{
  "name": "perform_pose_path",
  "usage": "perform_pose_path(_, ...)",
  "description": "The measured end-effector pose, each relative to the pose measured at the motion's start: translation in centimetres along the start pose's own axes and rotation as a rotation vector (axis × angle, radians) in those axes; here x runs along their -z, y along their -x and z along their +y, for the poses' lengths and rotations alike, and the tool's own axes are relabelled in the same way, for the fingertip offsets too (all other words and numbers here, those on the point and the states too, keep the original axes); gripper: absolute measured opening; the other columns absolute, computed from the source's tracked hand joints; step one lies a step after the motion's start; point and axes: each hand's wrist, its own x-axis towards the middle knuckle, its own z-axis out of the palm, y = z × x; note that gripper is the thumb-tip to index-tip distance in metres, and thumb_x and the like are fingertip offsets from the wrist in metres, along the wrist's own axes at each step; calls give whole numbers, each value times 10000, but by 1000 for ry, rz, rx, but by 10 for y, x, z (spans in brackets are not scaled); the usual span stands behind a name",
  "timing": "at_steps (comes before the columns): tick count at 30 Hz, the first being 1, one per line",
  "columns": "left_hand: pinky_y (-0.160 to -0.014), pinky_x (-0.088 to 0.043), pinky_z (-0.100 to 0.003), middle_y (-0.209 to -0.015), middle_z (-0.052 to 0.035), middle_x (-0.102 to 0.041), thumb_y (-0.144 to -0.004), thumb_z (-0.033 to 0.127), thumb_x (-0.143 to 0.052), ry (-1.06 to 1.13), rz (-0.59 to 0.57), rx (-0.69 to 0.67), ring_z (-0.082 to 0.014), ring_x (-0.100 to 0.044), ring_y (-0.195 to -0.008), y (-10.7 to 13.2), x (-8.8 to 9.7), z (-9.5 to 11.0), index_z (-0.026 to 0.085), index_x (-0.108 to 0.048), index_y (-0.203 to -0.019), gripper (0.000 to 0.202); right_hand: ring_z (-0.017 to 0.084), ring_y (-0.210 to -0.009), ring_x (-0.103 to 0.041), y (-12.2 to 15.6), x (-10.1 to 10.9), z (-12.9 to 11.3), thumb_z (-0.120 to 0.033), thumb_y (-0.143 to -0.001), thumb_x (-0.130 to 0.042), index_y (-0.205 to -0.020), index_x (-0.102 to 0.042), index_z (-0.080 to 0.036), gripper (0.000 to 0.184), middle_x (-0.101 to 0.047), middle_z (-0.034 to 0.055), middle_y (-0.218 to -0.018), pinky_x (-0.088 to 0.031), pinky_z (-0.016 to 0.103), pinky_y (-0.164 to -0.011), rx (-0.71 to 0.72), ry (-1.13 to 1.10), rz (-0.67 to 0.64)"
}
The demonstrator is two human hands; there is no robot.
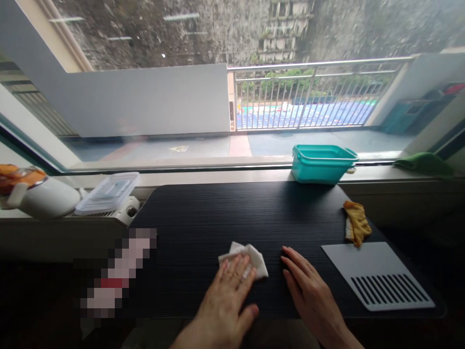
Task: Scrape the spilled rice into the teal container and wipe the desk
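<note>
Dark wood-grain table set agst windowsill; teal bin at far R corner. Yellow cloth + grey slotted panel on R side. White cloth lies mid-table, partly under L hand, palm down, fingers flat, unclenched. R hand released, fingers extended, a bit R of white cloth.

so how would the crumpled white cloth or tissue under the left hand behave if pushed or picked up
The crumpled white cloth or tissue is probably floppy, given its loose folds. It looks thin, so it is likely light. Pushed by the left hand resting on it, it may slide or bunch on the black wood-grained tabletop.
</note>
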Motion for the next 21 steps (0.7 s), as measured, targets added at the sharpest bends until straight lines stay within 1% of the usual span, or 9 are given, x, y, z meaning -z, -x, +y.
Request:
perform_pose_path(2,-1144,-309,-451,-1557,-43,-193,-951,497,-408,14,-16,-52,-251,-211,-1431,7,-2,2,266,-196,-1500,632,264,-1216,-565,0,0,0,-255,-966,-444,-1189,-613,-163,295,-606,108,-1318,-536,448,-977,4,2,-6)
perform_pose_path(4,-1155,-287,-458,-1550,-16,-240,-967,485,-372,-12,6,147,-245,-238,-1426,0,4,-20,285,-278,-1476,555,265,-1224,-558,0,0,1,-256,-965,-447,-1190,-613,-160,297,-601,109,-1324,-531,452,-985,1,-1,-10)
perform_pose_path(6,-1164,-230,-516,-1544,-97,-256,-970,422,-368,-63,50,391,-293,-208,-1431,-12,13,-51,165,-323,-1463,558,265,-1232,-552,0,1,1,-256,-964,-448,-1190,-615,-161,297,-598,106,-1329,-525,450,-994,-2,-9,-10)
perform_pose_path(8,-1151,-213,-569,-1537,-159,-248,-980,374,-322,-74,64,442,-326,-198,-1429,-18,19,-67,88,-311,-1458,558,265,-1230,-554,0,1,0,-256,-962,-451,-1186,-619,-163,295,-601,104,-1327,-524,450,-996,1,-13,-5)
perform_pose_path(10,-1156,-244,-522,-1540,-113,-257,-967,424,-365,-62,36,370,-294,-217,-1429,-12,21,-57,142,-327,-1459,568,266,-1219,-564,1,1,0,-258,-959,-455,-1179,-625,-166,293,-608,102,-1319,-531,448,-986,3,-13,2)
perform_pose_path(14,-1158,-271,-449,-1557,4,-196,-969,481,-362,83,-92,21,-219,-226,-1431,-5,20,-20,319,-238,-1482,552,264,-1209,-575,1,-1,0,-256,-956,-459,-1187,-625,-180,295,-614,95,-1314,-544,437,-970,-7,-9,7)
perform_pose_path(16,-1178,-224,-410,-1555,31,-218,-963,459,-390,78,-126,166,-192,-220,-1433,-26,24,-28,329,-305,-1460,521,266,-1209,-575,1,-1,0,-261,-955,-460,-1188,-625,-179,297,-615,96,-1312,-541,440,-973,-4,-7,10)
perform_pose_path(19,-1173,-140,-526,-1564,-127,-169,-985,379,-324,32,-29,392,-286,-113,-1451,-73,31,-62,136,-281,-1476,550,268,-1206,-578,1,-1,1,-268,-956,-459,-1178,-630,-172,296,-618,103,-1307,-540,443,-975,7,0,13)
perform_pose_path(21,-1149,-150,-580,-1558,-161,-183,-993,382,-282,25,-4,445,-329,-126,-1443,-92,31,-70,132,-313,-1465,535,265,-1203,-581,1,-1,1,-267,-958,-455,-1175,-633,-173,296,-620,103,-1303,-543,436,-971,6,4,20)
